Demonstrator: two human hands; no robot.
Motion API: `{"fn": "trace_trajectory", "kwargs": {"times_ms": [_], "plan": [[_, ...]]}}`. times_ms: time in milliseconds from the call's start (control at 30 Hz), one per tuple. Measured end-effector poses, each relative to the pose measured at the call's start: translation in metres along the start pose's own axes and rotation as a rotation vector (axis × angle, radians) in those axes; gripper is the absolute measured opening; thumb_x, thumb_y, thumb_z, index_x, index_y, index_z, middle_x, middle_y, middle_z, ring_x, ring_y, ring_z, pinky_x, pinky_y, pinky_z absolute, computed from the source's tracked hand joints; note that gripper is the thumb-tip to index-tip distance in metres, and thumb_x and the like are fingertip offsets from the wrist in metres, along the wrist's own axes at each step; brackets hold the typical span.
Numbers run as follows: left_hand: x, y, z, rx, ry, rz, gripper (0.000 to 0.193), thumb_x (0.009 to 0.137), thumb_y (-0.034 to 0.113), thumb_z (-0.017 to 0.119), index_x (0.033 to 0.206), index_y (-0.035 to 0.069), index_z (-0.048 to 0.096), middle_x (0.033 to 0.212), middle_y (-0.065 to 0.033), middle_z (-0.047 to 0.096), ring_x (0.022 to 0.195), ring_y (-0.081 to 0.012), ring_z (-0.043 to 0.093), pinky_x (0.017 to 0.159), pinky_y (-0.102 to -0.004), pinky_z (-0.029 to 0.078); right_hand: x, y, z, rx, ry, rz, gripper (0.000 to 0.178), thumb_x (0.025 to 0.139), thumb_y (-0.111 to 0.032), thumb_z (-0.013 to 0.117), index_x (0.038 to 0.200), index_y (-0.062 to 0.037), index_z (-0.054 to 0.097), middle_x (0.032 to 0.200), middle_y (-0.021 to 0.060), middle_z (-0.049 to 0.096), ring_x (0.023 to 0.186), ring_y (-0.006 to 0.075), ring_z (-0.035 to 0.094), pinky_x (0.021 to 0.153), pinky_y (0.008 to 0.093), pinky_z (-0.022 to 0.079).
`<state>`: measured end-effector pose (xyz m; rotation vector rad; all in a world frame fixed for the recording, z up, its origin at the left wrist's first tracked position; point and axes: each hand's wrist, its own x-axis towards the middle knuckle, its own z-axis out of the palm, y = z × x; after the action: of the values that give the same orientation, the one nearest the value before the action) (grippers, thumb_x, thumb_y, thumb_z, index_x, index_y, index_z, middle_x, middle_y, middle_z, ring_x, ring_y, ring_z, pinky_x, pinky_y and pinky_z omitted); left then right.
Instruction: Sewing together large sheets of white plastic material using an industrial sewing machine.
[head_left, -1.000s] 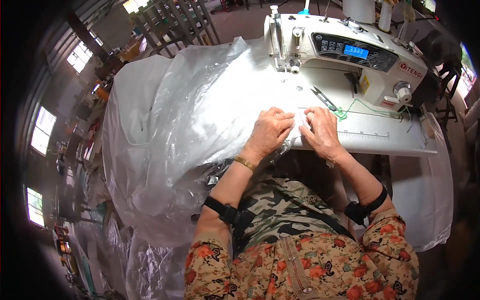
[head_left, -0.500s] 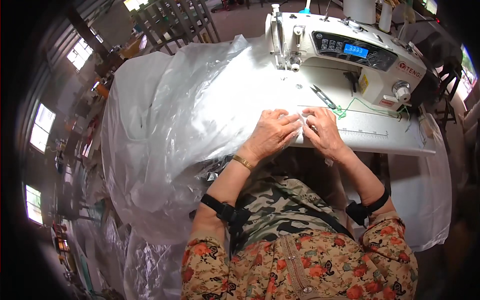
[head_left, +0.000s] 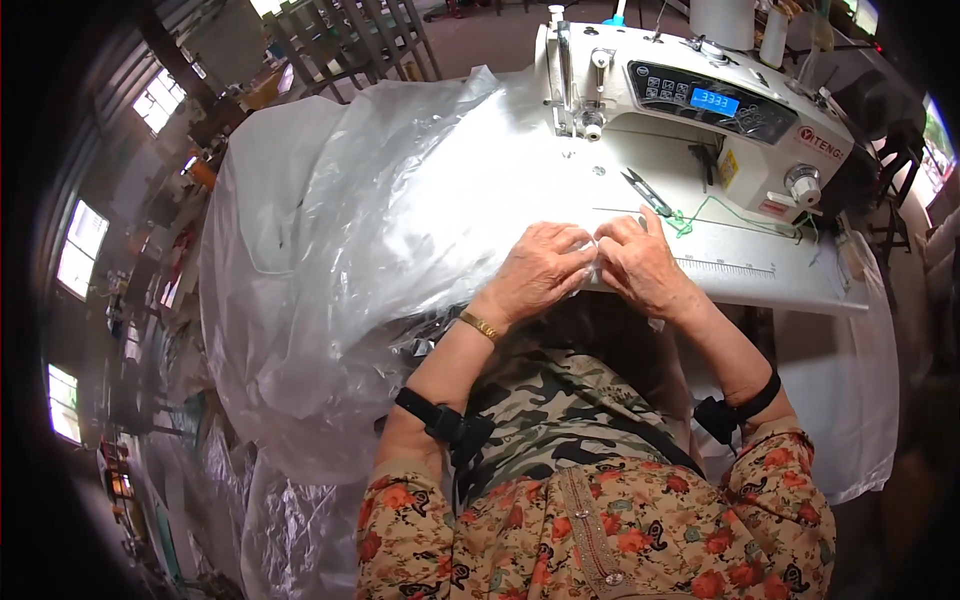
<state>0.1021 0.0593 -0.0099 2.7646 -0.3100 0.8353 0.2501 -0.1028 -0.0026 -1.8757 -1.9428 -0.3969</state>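
Observation:
Both hands meet at the front edge of the sewing table, fingertips pinched close together. My left hand (head_left: 545,265) grips the edge of a translucent plastic sheet (head_left: 330,260), which spreads over the table's left side and hangs down. Facing it, my right hand (head_left: 648,262) pinches the same edge, its index finger raised. The exact bit of plastic between the fingertips is mostly hidden. Beyond my hands stands a white sewing machine (head_left: 690,90) with a lit blue display; its needle area is behind the sheet's bright far edge.
Thread snips (head_left: 648,192) lie on the machine bed beside a tangle of green thread (head_left: 683,222). A ruler scale (head_left: 725,268) runs along the table's front edge. More white sheeting (head_left: 835,390) hangs at the right. Behind the table at left stands a slatted wooden chair (head_left: 350,40).
My right fingers have closed in toward the left ones, and the right index finger has lifted. The left hand has barely shifted, still on the plastic.

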Motion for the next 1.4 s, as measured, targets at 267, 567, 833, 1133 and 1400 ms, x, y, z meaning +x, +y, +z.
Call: {"fn": "trace_trajectory", "kwargs": {"times_ms": [267,567,833,1133,1400], "plan": [[0.002,0.002,0.001,-0.078,0.049,-0.08,0.034,0.083,0.024,0.069,0.111,0.005,0.063,0.12,-0.0123,0.059,0.111,-0.0295,0.055,0.096,-0.0413,0.042,-0.007,0.002,0.003,0.153,0.064,0.013,0.013,0.085,-0.013,0.063,0.094,-0.0049,0.059,0.107,0.0092,0.062,0.108,0.0274,0.058,0.108,0.0563,0.03],[0.007,-0.003,-0.002,0.088,-0.013,0.023,0.033,0.081,0.025,0.07,0.105,0.004,0.063,0.113,-0.0095,0.061,0.104,-0.026,0.057,0.089,-0.0387,0.045,0.0,0.014,-0.004,0.554,0.086,0.229,0.019,0.093,-0.018,0.056,0.086,-0.003,0.064,0.081,0.011,0.062,0.084,0.0305,0.059,0.088,0.0395,0.044],[0.012,-0.012,-0.007,0.188,-0.076,0.145,0.013,0.077,0.006,0.061,0.089,0.002,0.06,0.095,-0.0074,0.063,0.088,-0.0238,0.06,0.081,-0.0351,0.048,0.032,0.04,0.026,0.308,0.104,-0.01,0.018,0.09,-0.02,0.058,0.098,-0.0056,0.064,0.098,0.0109,0.064,0.103,0.0286,0.058,0.092,0.0407,0.041],[0.009,-0.028,-0.017,0.185,-0.078,0.232,0.01,0.076,0.004,0.06,0.086,0.003,0.059,0.093,-0.0066,0.064,0.082,-0.0211,0.061,0.073,-0.0339,0.049,0.055,0.044,0.03,0.125,-0.01,0.072,0.018,0.091,-0.023,0.059,0.101,-0.0085,0.063,0.117,0.0095,0.063,0.119,0.0281,0.054,0.102,0.0443,0.036],[0.018,-0.039,-0.02,0.115,-0.033,0.164,0.007,0.077,0.006,0.062,0.082,0.005,0.057,0.084,-0.0074,0.063,0.076,-0.0231,0.06,0.064,-0.0353,0.049,0.061,0.044,0.029,0.03,-0.011,0.039,0.018,0.091,-0.025,0.059,0.097,-0.0088,0.064,0.116,0.0098,0.065,0.119,0.0278,0.054,0.101,0.0453,0.036]]}}
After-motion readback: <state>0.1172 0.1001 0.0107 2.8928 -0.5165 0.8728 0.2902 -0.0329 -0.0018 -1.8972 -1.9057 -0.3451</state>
